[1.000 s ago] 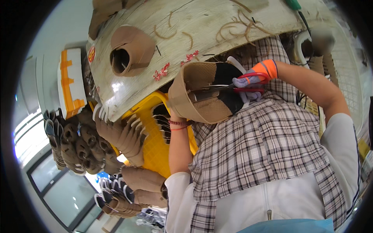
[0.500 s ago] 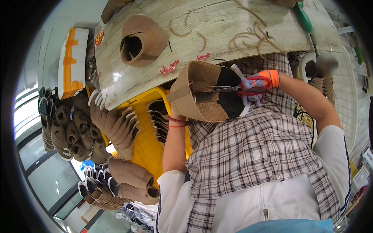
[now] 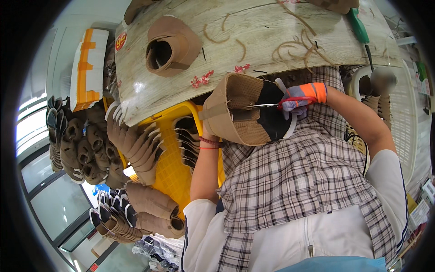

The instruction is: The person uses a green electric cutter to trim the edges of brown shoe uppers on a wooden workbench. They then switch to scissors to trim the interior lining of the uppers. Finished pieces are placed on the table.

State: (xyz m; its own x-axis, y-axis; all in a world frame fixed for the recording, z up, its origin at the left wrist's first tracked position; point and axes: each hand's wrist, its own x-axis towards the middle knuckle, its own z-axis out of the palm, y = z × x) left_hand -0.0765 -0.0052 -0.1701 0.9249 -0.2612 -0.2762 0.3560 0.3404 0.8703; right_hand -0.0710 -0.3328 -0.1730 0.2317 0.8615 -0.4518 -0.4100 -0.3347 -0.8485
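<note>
the right hand (image 3: 300,94) wears a gray and orange glove, and its fingers are wrapped around the handles of the red scissors (image 3: 270,105). half a second ago the two red loops were apart. now they sit close together, and the shiny blades look like one thin line. the blades point left into the open mouth of a brown shoe top (image 3: 251,129). so it looks like a snip is being made in there, but the spot at the tips is too small to tell, and i cannot see if anything is cut off.

the shoe top is up in front of the checked apron (image 3: 299,174), just by the near edge of the surface (image 3: 258,27). its bumpy lining and black part face right, to the scissors. it has hardly moved, so it seems to be kept steady for the blades. the left hand (image 3: 207,132) is at its left side, mostly behind it. the fingers there are hidden, so i cannot tell if they are wide or narrow.

another brown shoe piece (image 3: 183,43) sits on the left part of the surface. thin brown strips (image 3: 304,52) lie loose on the right part. a yellow basket (image 3: 174,183) is left of the left arm.
</note>
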